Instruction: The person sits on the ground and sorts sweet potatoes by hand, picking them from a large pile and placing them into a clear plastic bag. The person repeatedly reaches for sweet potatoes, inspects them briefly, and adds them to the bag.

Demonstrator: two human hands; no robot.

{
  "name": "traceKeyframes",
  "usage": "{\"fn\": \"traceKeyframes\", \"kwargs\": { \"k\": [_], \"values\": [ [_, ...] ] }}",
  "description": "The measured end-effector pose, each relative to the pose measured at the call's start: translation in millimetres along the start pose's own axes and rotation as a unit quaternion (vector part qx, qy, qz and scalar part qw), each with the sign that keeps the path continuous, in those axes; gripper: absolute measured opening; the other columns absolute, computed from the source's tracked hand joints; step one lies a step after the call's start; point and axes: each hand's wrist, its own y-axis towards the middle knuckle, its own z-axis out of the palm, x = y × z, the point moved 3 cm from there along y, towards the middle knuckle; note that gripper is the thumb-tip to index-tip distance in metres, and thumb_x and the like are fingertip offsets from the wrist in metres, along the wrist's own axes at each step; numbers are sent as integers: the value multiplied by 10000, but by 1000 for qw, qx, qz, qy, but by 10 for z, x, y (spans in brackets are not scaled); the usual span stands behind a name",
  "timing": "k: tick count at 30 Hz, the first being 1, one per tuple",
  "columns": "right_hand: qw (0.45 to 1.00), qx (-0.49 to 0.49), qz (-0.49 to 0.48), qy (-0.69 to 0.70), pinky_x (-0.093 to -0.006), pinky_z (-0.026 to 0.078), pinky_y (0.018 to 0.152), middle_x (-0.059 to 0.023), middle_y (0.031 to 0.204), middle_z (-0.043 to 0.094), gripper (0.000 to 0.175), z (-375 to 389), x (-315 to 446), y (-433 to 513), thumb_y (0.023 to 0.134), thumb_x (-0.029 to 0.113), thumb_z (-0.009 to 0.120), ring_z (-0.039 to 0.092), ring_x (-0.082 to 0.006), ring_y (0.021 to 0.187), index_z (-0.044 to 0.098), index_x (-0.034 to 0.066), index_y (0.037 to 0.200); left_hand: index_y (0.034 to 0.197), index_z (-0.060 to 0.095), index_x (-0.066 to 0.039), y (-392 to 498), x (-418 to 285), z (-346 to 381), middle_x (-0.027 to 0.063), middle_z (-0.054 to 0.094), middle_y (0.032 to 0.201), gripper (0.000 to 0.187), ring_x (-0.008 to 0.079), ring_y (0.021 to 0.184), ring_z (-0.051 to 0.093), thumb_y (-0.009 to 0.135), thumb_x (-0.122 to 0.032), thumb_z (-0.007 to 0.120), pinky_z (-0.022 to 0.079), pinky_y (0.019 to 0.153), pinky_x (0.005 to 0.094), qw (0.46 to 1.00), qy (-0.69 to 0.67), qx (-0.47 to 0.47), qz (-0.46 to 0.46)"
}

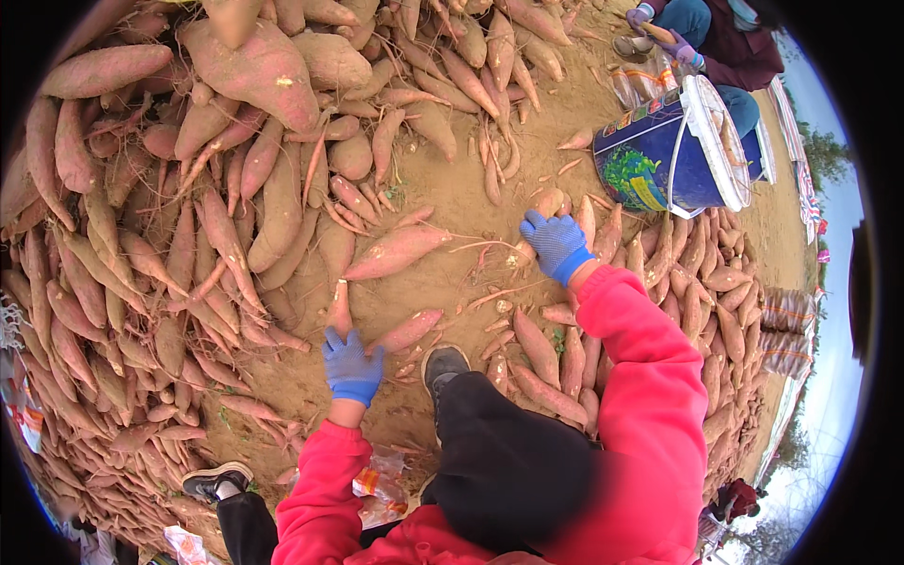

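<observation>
My left hand (352, 364), in a blue knit glove, has its fingers at the lower end of a slim sweet potato (340, 308); whether they close on it is unclear. Another sweet potato (409, 330) lies against the right side of that glove. My right hand (557, 240), gloved alike, bends over a sweet potato (546, 203) beside the right-hand pile; the palm side is hidden, so its grip cannot be made out. Between the hands, a large pink sweet potato (397, 251) rests on the soil, its long root pointing towards my right hand.
A big heap of sweet potatoes (169, 282) fills the left, a second pile (696, 282) the right. A blue plastic bucket (639, 159) with a white rim tilts at the upper right, near a co-worker (741, 53) in purple gloves. Plastic bags (381, 484) lie near my feet.
</observation>
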Motion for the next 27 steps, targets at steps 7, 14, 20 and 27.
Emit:
{"fn": "traceKeyframes", "kwargs": {
  "k": [7,14,20,27],
  "values": [
    [922,149,337,-116,-443,530,750,-86,1177,556,348,461,-1807,-1942,767,192,655,655,-310,933,543,134,1092,1151,568,-18,-132,105,-15,324,343,1379,521,493,1191,419,773,-361,672,420,960,488,999,-33,-8,11],
    [895,93,389,-197,-441,405,1016,-186,1286,562,617,777,-2309,-1671,856,442,502,550,-340,1187,446,101,1368,1170,551,-19,-247,45,91,362,289,1397,539,533,1180,404,774,-362,679,381,985,527,1000,-5,-7,14],
    [852,-58,343,390,-385,396,1023,-239,1322,516,958,400,-1535,1097,696,499,738,503,-354,1235,328,48,1434,1201,522,-31,-137,-115,79,395,261,1386,573,550,1151,405,766,-367,683,381,971,533,999,27,9,-20],
    [809,-258,288,443,-403,351,1078,-253,1471,279,1240,80,-1213,2601,580,320,869,329,-363,1356,76,120,1513,1218,511,-31,-40,-176,102,400,261,1385,599,540,1143,413,756,-368,688,386,959,523,995,82,31,-52]
  ]
}}
